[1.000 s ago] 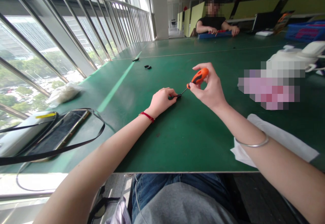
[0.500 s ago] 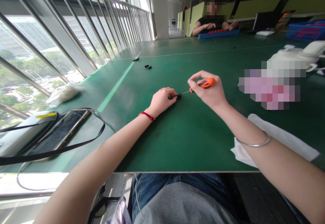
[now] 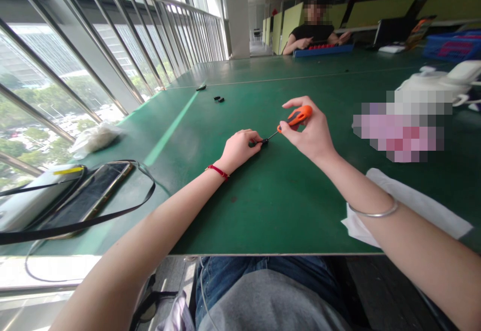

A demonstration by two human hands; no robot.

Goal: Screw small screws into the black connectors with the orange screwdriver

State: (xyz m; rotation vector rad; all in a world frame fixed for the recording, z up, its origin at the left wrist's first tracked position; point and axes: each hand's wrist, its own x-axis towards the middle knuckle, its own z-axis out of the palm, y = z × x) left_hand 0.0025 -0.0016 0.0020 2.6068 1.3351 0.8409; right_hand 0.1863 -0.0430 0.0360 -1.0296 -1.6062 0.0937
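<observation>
My left hand point(image 3: 243, 146) rests on the green tabletop point(image 3: 240, 211), its thumb and fingers pinched round a small black part point(image 3: 265, 141). Most of that part is hidden by the fingers, so its exact kind does not show. My right hand point(image 3: 313, 130) holds an orange and black screwdriver point(image 3: 299, 115) by the handle, thumb on the near side and index finger lifted off. The thin metal shaft slants down to the left, and its tip meets the black part by my left fingertips.
Several small black pieces point(image 3: 218, 99) lie farther back. At left are a phone point(image 3: 90, 198), a white device with black straps point(image 3: 33, 196) and a plastic bag point(image 3: 95, 138). White paper point(image 3: 413, 203) lies under my right forearm. Across the table a person handles a blue tray point(image 3: 323, 50).
The screwdriver handle has tipped up more steeply and shifted slightly left. My right index finger has lifted away from it. My left hand stays in place.
</observation>
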